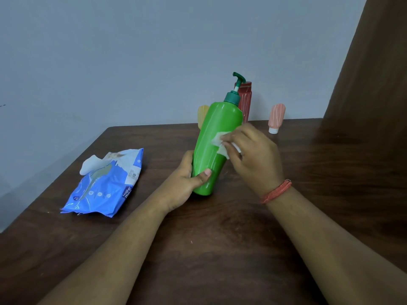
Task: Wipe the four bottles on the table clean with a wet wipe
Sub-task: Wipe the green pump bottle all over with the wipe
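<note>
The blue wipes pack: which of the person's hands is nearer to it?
Left. The left hand, gripping the green bottle's base, sits just right of the blue wipes pack; the right hand is beyond the bottle, farther away.

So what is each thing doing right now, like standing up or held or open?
green pump bottle: tilted, held near its base.
left hand: gripping the green pump bottle.
right hand: pressing the wet wipe against the bottle's side.
wet wipe: crumpled, on the bottle.
wipes pack: lying flat, open, one wipe sticking out.
red bottle: standing upright.
pink bottle: standing on its white cap.
yellow bottle: mostly hidden behind the green one.
</note>
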